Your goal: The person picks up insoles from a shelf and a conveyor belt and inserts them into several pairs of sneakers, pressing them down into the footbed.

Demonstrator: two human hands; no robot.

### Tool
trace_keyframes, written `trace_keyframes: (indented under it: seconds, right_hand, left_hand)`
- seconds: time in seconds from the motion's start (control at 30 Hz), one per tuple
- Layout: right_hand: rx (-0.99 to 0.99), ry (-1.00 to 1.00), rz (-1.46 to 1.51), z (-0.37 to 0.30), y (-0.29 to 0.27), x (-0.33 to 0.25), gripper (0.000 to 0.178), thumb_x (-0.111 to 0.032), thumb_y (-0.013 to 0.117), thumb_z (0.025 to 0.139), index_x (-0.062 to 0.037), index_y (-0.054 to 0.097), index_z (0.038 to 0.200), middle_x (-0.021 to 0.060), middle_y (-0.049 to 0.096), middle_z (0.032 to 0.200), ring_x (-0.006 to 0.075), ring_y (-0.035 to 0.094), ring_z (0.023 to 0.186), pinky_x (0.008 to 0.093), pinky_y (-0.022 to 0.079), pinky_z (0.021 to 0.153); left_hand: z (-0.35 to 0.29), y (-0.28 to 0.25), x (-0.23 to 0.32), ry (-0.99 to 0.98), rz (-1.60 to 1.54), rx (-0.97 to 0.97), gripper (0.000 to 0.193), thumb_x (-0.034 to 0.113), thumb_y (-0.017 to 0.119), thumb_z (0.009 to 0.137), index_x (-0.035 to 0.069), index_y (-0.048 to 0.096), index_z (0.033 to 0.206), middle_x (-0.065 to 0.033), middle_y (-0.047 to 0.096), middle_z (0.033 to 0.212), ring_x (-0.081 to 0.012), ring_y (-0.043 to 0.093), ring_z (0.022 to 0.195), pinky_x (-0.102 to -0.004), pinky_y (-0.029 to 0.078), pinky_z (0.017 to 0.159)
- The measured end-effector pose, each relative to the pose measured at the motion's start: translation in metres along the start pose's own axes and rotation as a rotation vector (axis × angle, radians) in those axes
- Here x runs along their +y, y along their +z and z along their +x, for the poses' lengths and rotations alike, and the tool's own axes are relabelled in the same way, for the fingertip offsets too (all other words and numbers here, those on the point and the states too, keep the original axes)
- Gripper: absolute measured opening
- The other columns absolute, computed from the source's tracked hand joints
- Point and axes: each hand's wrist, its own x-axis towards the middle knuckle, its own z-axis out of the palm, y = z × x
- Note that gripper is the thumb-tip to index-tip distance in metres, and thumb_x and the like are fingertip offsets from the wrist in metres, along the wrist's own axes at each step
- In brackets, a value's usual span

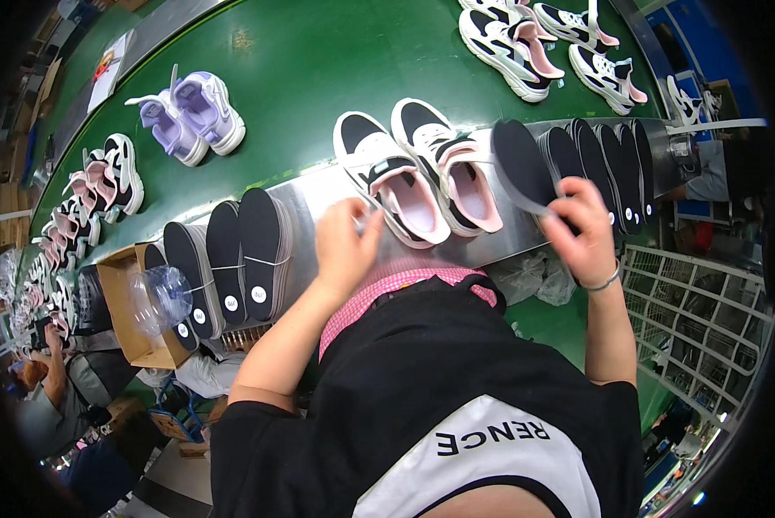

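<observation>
Two white, black and pink sneakers stand side by side on the metal edge before me: a left sneaker [396, 177] and a right sneaker [452, 168], toes pointing away. My left hand [346, 246] is beside the left sneaker's heel, fingers loosely curled with thumb apart, and nothing shows in it. Between the fingertips of my right hand [584, 233] is the near end of a black insole [519, 162]. The insole is tilted and slightly blurred, just right of the right sneaker, in front of bundled black insoles [590, 164].
More tied insole bundles [265, 246] stand on the left by a cardboard box [129, 311] and a clear plastic container [159, 298]. Lilac sneakers [193, 121] and several other pairs rest on the green table [292, 60]. A white wire rack [689, 302] is at right. Another person [55, 380] works far left.
</observation>
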Motion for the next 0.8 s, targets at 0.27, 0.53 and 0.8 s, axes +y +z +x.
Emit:
trace_keyframes:
  seconds: [0.27,0.53,0.8]
  right_hand:
    - [-0.684,-0.362,-0.665,0.027,0.056,-0.067,0.011,-0.012,0.055,0.063,-0.0047,0.060,0.068,0.0081,0.053,0.080,0.0212,0.055,0.066,0.0297,0.047,0.056]
    - [-0.628,-0.294,-0.776,0.037,0.066,-0.093,0.012,-0.011,0.054,0.065,-0.0031,0.062,0.070,0.0115,0.055,0.079,0.0223,0.057,0.071,0.0323,0.048,0.058]
    - [-0.505,-0.015,-0.494,0.043,0.158,-0.038,0.013,-0.014,0.051,0.072,-0.0035,0.055,0.079,0.0155,0.055,0.081,0.0263,0.058,0.071,0.0364,0.047,0.062]
  left_hand:
    - [0.064,0.040,-0.003,-0.136,-0.371,0.119,0.027,0.024,0.048,0.080,-0.001,0.053,0.090,-0.0201,0.056,0.084,-0.0347,0.054,0.078,-0.0384,0.042,0.068]
    - [0.073,0.046,-0.008,-0.327,-0.325,0.069,0.022,0.023,0.046,0.079,0.003,0.053,0.079,-0.0185,0.057,0.073,-0.0358,0.054,0.070,-0.0408,0.041,0.063]
    - [0.065,0.052,0.001,-0.288,-0.205,0.105,0.023,0.026,0.046,0.081,0.003,0.051,0.081,-0.0171,0.058,0.078,-0.0350,0.055,0.073,-0.0404,0.042,0.064]
